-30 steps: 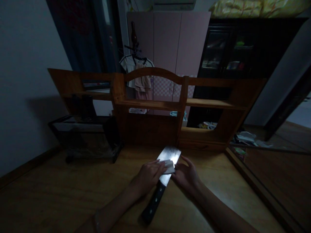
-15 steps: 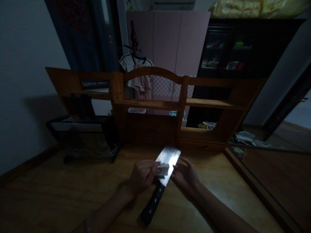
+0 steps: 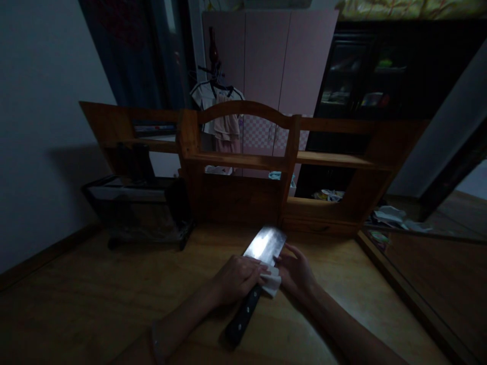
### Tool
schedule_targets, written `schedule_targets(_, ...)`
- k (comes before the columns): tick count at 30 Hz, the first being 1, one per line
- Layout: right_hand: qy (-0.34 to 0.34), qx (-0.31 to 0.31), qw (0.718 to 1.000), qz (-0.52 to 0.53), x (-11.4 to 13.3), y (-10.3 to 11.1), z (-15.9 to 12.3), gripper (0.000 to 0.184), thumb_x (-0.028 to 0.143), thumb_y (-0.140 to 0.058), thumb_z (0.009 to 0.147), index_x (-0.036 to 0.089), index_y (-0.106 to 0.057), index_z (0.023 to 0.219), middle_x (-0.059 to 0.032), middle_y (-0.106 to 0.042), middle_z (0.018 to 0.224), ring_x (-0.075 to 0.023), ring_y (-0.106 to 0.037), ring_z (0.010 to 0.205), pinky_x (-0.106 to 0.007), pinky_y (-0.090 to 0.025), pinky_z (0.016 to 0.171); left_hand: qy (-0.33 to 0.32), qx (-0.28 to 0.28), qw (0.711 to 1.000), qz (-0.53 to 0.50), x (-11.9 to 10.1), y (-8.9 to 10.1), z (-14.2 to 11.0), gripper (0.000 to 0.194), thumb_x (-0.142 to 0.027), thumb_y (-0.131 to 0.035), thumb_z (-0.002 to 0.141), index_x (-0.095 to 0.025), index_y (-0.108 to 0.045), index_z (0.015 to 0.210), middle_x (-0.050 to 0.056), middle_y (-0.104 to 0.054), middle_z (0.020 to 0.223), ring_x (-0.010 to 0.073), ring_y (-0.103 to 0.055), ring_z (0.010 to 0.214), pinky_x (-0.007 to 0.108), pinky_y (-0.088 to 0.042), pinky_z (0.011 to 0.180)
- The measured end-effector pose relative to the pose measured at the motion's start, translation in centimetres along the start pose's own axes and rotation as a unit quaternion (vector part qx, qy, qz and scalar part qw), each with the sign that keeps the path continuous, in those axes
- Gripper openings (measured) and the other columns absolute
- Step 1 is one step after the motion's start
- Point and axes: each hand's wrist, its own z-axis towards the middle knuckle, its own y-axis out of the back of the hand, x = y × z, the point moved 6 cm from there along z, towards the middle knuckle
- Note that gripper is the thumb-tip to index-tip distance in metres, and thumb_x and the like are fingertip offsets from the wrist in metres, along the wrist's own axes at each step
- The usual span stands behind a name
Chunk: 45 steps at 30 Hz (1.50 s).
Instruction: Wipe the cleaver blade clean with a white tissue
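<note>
A cleaver (image 3: 262,248) with a broad shiny blade and a black riveted handle (image 3: 243,317) lies at a slant over the wooden tabletop, its handle toward me. My left hand (image 3: 241,276) presses a folded white tissue (image 3: 272,281) on the lower blade, close to the handle. Part of the tissue sticks out to the right of the fingers. At the blade's right edge, my right hand (image 3: 297,268) holds the cleaver with its fingertips; some of those fingers are hidden by the blade. Nobody grips the handle.
Behind the cleaver stands a wooden shelf unit (image 3: 239,161) along the table's far side. A knife block (image 3: 137,208) with dark handles rises at the left. The table (image 3: 114,304) has a raised rim (image 3: 403,289) on the right. Farther back are pink wardrobe doors and hanging clothes.
My left hand has slid the tissue down the blade toward the handle and slightly right. My right hand stays at the blade's edge. The view has shifted a little.
</note>
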Motion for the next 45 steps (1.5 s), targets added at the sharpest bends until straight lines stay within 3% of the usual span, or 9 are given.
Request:
schedule_targets(8, 0.018, 0.008, 0.999, 0.029, 0.1, 0.5, 0.2, 0.027, 0.034, -0.049, 0.090, 0.013, -0.065, 0.094, -0.0094, -0.071, 0.086, -0.0211, -0.064, 0.078, -0.037, -0.050, 0.080, 0.067, -0.093, 0.990, -0.084, 2.1, 1.5, -0.4, 0.051, -0.025, -0.037, 0.098, -0.020, -0.074, 0.063, 0.002, -0.076, 0.081, 0.0146, -0.071, 0.088, 0.028, -0.051, 0.091)
schedule_targets(13, 0.018, 0.003, 0.999, 0.030, 0.2, -0.1, -0.1, 0.025, 0.033, -0.050, 0.090, 0.013, -0.065, 0.092, -0.0078, -0.070, 0.082, -0.0211, -0.064, 0.081, -0.036, -0.049, 0.085, 0.110, -0.157, 0.980, -0.062, 2.9, 2.5, -0.9, 0.054, -0.028, -0.037, 0.098, -0.020, -0.070, 0.056, 0.002, -0.076, 0.078, 0.0160, -0.072, 0.083, 0.029, -0.054, 0.086)
schedule_targets(17, 0.025, -0.009, 0.999, 0.022, 0.3, -0.2, -0.2, 0.025, 0.033, -0.051, 0.089, 0.014, -0.066, 0.093, -0.0077, -0.070, 0.084, -0.0208, -0.064, 0.078, -0.037, -0.049, 0.083, 0.130, -0.217, 0.967, 0.036, 3.3, 3.3, -1.2, 0.047, -0.028, -0.041, 0.097, -0.019, -0.073, 0.063, 0.004, -0.076, 0.078, 0.0166, -0.073, 0.079, 0.028, -0.056, 0.081)
schedule_targets(20, 0.021, -0.002, 0.999, 0.030, 0.2, -0.3, -0.2, 0.026, 0.033, -0.049, 0.090, 0.013, -0.066, 0.094, -0.0083, -0.071, 0.085, -0.0204, -0.064, 0.080, -0.035, -0.049, 0.083, 0.145, -0.239, 0.954, 0.107, 3.3, 3.9, -1.2, 0.037, -0.026, -0.042, 0.097, -0.020, -0.076, 0.085, 0.005, -0.076, 0.090, 0.0173, -0.072, 0.084, 0.029, -0.056, 0.082)
schedule_targets(25, 0.020, 0.000, 0.999, 0.038, 0.2, -0.1, -0.2, 0.023, 0.032, -0.051, 0.089, 0.015, -0.065, 0.088, -0.0082, -0.071, 0.087, -0.0208, -0.064, 0.082, -0.035, -0.049, 0.083, 0.036, -0.183, 0.974, 0.126, 0.3, 4.3, -0.5, 0.034, -0.019, -0.040, 0.095, -0.021, -0.065, 0.118, 0.005, -0.060, 0.130, 0.0191, -0.056, 0.122, 0.038, -0.044, 0.105)
schedule_targets(28, 0.025, -0.011, 0.999, 0.027, 0.3, -0.1, -0.3, 0.022, 0.030, -0.051, 0.088, 0.014, -0.066, 0.088, -0.0080, -0.071, 0.083, -0.0213, -0.065, 0.079, -0.036, -0.050, 0.078, -0.037, -0.085, 0.991, 0.098, -2.0, 2.9, -0.2, 0.035, -0.017, -0.041, 0.094, -0.017, -0.063, 0.122, 0.007, -0.059, 0.131, 0.0180, -0.056, 0.122, 0.034, -0.044, 0.105)
schedule_targets(33, 0.010, -0.056, 0.998, 0.010, 0.4, 0.1, -0.4, 0.025, 0.030, -0.050, 0.087, 0.012, -0.066, 0.082, -0.0066, -0.069, 0.071, -0.0206, -0.064, 0.064, -0.037, -0.052, 0.073, -0.052, 0.042, 0.994, 0.088, -3.0, -0.1, 0.1, 0.035, -0.020, -0.037, 0.096, -0.018, -0.064, 0.119, 0.006, -0.068, 0.118, 0.0169, -0.062, 0.113, 0.034, -0.044, 0.105)
schedule_targets(37, 0.007, -0.041, 0.999, -0.006, 0.4, -0.4, -0.4, 0.024, 0.031, -0.051, 0.085, 0.013, -0.067, 0.086, -0.0074, -0.069, 0.073, -0.0239, -0.065, 0.070, -0.041, -0.052, 0.074, -0.035, 0.042, 0.993, 0.106, -2.3, -0.3, 0.3, 0.035, -0.021, -0.036, 0.098, -0.019, -0.064, 0.118, 0.005, -0.065, 0.124, 0.0166, -0.060, 0.117, 0.035, -0.041, 0.108)
schedule_targets(45, 0.027, 0.009, 1.000, 0.000, 0.3, -0.5, -0.1, 0.023, 0.032, -0.052, 0.086, 0.015, -0.066, 0.093, -0.0080, -0.070, 0.082, -0.0241, -0.065, 0.078, -0.042, -0.051, 0.077, 0.006, -0.032, 0.990, 0.140, -1.0, 1.2, 0.4, 0.036, -0.023, -0.036, 0.098, -0.018, -0.059, 0.126, 0.007, -0.062, 0.128, 0.0183, -0.055, 0.122, 0.039, -0.042, 0.107)
